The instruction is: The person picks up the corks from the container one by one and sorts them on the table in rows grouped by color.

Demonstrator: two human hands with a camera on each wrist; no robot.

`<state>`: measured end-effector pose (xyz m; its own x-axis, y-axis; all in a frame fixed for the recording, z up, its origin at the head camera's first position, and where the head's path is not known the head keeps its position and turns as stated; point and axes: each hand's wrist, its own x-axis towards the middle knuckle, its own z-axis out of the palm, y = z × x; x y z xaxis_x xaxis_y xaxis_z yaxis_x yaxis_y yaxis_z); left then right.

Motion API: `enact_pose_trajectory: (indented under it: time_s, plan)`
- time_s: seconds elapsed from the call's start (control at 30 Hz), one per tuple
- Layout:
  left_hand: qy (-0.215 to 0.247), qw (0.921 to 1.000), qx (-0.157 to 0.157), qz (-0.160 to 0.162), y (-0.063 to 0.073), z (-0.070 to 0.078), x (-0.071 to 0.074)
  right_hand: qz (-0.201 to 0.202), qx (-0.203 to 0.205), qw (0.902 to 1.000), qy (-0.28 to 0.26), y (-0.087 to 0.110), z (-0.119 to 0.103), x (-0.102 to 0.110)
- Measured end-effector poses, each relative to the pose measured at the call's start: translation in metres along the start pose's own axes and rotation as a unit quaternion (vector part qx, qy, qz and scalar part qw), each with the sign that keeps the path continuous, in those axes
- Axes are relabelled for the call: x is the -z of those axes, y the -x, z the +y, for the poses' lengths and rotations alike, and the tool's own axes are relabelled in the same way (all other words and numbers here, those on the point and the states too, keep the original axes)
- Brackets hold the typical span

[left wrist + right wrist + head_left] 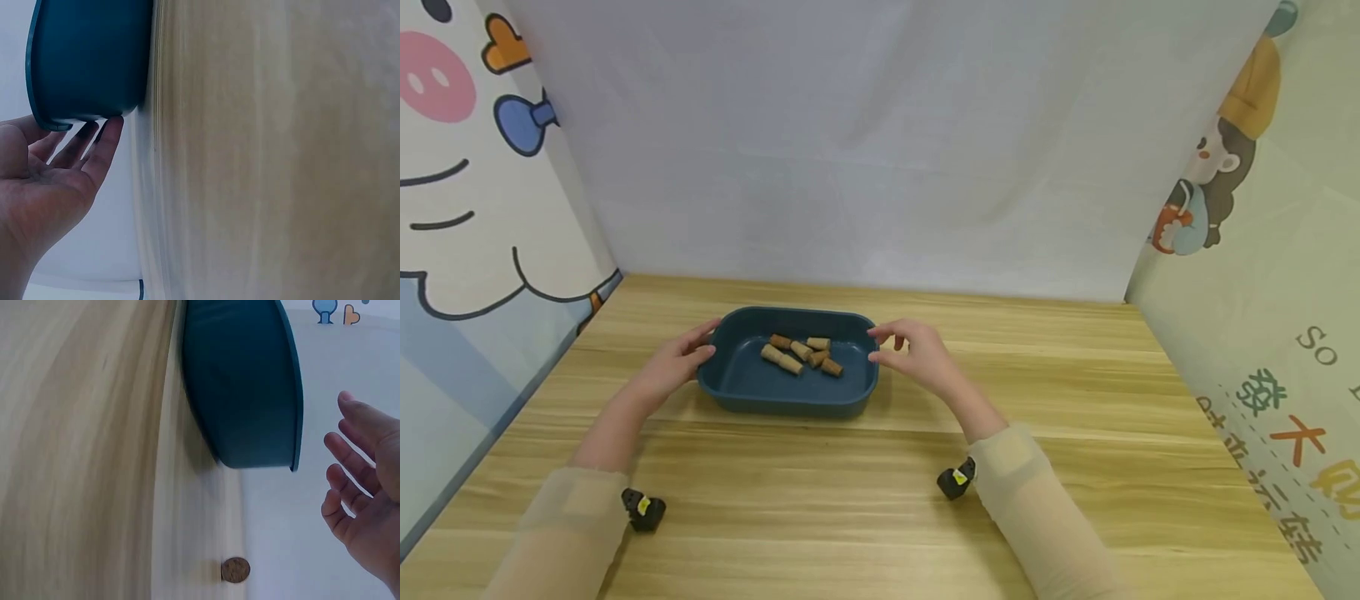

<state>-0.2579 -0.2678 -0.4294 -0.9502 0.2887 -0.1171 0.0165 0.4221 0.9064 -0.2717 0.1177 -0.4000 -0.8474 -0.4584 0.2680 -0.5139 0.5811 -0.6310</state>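
A dark teal rectangular dish (790, 407) stands on the wooden table, left of the middle. Several corks (791, 364), some pale and some darker brown, lie loosely inside. At the dish's left end, my left hand (672, 360) holds the rim, thumb at the top and fingers against the outer wall; the left wrist view has these fingers (103, 153) under the lip. My right hand (922, 357) hovers by the opposite end, fingers loosely bent. From the right wrist, a gap shows between that hand (365, 481) and the dish (250, 394).
Another cork (235, 570) stands on the table beyond the dish in the right wrist view. A pale cloth (865, 167) hangs along the table's back edge. Printed cartoon sheets (482, 192) flank the table (820, 517). Each sleeve carries a small black device (955, 481).
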Motion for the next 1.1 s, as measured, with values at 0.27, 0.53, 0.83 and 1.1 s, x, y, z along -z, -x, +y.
enact_pose_trajectory:
  time_s: [0.27,0.53,0.83,1.1]
  plan:
    - [-0.007,0.9999,-0.003,0.007,0.0,-0.002,0.0,-0.02,0.027,0.9994,0.013,-0.014,-0.013,-0.017]
    - [0.0,1.0,-0.004,0.006,0.0,0.0,0.0,-0.052,0.047,0.9971,0.029,-0.03,-0.015,-0.03]
    - [-0.004,1.0,-0.006,-0.001,0.003,0.0,-0.001,-0.118,0.058,0.9851,0.111,-0.042,-0.013,-0.039]
    - [-0.006,0.9999,-0.012,-0.002,0.002,0.001,0.0,-0.157,0.067,0.9656,0.196,-0.052,-0.015,-0.041]
